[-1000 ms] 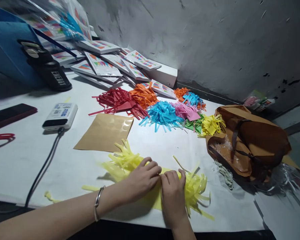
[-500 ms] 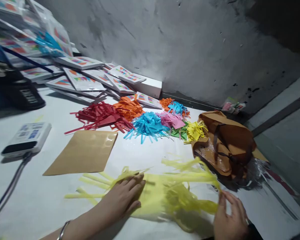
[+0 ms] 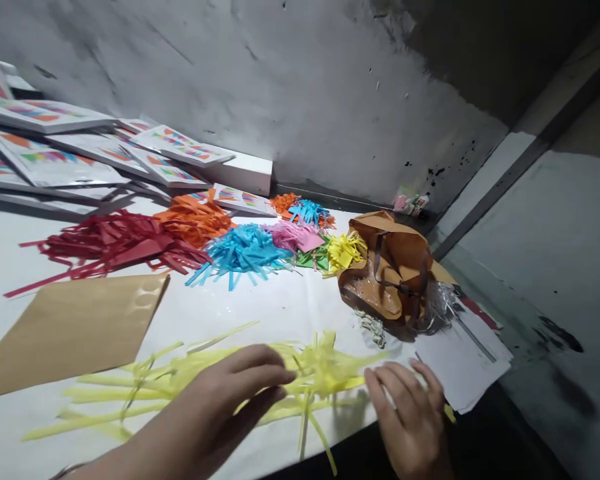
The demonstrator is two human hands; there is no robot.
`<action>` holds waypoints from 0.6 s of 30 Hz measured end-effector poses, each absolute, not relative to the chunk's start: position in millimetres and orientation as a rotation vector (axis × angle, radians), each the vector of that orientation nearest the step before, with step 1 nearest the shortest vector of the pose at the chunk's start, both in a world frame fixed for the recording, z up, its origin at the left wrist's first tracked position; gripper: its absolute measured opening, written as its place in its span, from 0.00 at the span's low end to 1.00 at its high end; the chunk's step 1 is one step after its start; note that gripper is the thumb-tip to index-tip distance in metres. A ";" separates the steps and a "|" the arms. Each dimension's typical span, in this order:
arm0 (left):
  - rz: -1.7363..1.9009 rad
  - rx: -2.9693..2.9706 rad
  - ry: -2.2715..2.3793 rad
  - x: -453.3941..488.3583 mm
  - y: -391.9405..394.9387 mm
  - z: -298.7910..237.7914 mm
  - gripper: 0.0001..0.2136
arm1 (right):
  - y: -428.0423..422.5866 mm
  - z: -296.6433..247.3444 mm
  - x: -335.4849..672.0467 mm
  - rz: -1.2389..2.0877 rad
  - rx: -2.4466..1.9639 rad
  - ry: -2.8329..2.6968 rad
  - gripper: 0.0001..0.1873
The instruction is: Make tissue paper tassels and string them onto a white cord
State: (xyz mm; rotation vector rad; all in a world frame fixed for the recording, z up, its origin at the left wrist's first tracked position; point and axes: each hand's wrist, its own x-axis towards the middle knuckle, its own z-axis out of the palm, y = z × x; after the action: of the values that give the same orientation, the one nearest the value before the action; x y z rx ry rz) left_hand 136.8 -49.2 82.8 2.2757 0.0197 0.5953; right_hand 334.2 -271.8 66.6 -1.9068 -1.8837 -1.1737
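A long piece of fringed yellow paper [image 3: 320,373] lies spread along the near edge of the white table [image 3: 260,307]. My left hand [image 3: 230,393] rests flat on its middle, fingers stretched out. At the paper's right end my right hand [image 3: 410,413] lies on it with the fingers spread, near the table's edge. Loose yellow strips stick out to the left and right of both hands.
Piles of cut paper in red [image 3: 110,243], orange [image 3: 195,217], blue [image 3: 243,250], pink [image 3: 295,235] and yellow [image 3: 345,250] lie behind. A brown envelope [image 3: 65,330] is at left, a brown bag [image 3: 395,267] at right, white packs [image 3: 175,150] against the wall.
The yellow paper has been pulled out flat and long. My right hand came down onto its right end. The view has swung to the right.
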 end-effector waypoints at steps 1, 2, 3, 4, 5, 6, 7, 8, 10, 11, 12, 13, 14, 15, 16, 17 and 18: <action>0.601 2.207 -0.009 147.9 -56.8 97.4 0.13 | -265.7 68.9 325.3 -1.141 -1.852 -1.914 0.17; 0.544 2.166 -0.016 159.1 -62.2 107.5 0.13 | -260.8 70.5 317.8 -1.121 -1.803 -1.901 0.17; 0.435 2.132 0.006 169.7 -65.4 113.5 0.13 | -257.0 71.6 312.1 -1.113 -1.768 -1.861 0.17; 0.284 2.079 0.045 179.1 -66.7 116.1 0.12 | -254.4 72.2 308.2 -1.114 -1.741 -1.814 0.17; 0.119 1.996 0.093 186.8 -66.7 116.2 0.12 | -252.7 72.4 306.3 -1.120 -1.712 -1.786 0.16; -0.031 1.883 0.139 192.6 -66.1 114.6 0.12 | -251.7 72.2 306.1 -1.130 -1.675 -1.780 0.15; -0.147 1.752 0.171 196.5 -65.4 112.1 0.14 | -251.1 71.6 307.0 -1.138 -1.637 -1.778 0.12; -0.217 1.628 0.187 198.8 -65.2 109.4 0.16 | -250.5 70.7 308.4 -1.139 -1.609 -1.768 0.10; -0.240 1.469 0.196 200.1 -67.2 104.5 0.20 | -248.6 67.8 310.4 -1.111 -1.577 -1.686 0.08; -0.212 1.442 0.194 199.9 -69.4 102.4 0.22 | -246.8 65.6 310.0 -1.067 -1.575 -1.609 0.08; -0.163 1.436 0.189 199.7 -72.3 100.6 0.22 | -244.6 62.9 308.6 -1.003 -1.571 -1.525 0.09; -0.095 1.445 0.180 199.8 -75.4 98.8 0.23 | -242.0 59.5 306.3 -0.922 -1.557 -1.449 0.10; -0.010 1.464 0.161 200.2 -78.6 96.7 0.23 | -239.1 55.6 303.3 -0.841 -1.536 -1.379 0.11; 0.088 1.489 0.136 201.0 -81.5 94.3 0.24 | -236.2 51.1 300.2 -0.773 -1.518 -1.320 0.11; 0.190 1.518 0.107 202.1 -83.7 91.7 0.24 | -233.5 46.3 297.2 -0.731 -1.513 -1.271 0.11; 0.278 1.547 0.081 203.4 -85.3 88.8 0.25 | -231.3 41.3 294.8 -0.718 -1.516 -1.229 0.12; 0.334 1.570 0.069 204.7 -86.0 85.9 0.25 | -229.5 36.6 293.2 -0.725 -1.527 -1.191 0.13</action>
State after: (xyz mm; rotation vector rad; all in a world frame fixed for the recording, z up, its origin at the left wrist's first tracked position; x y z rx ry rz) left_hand 204.7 -86.0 85.9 1.5699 0.0694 0.3343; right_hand 293.2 -229.5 36.6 -1.5273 -1.1909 -0.7247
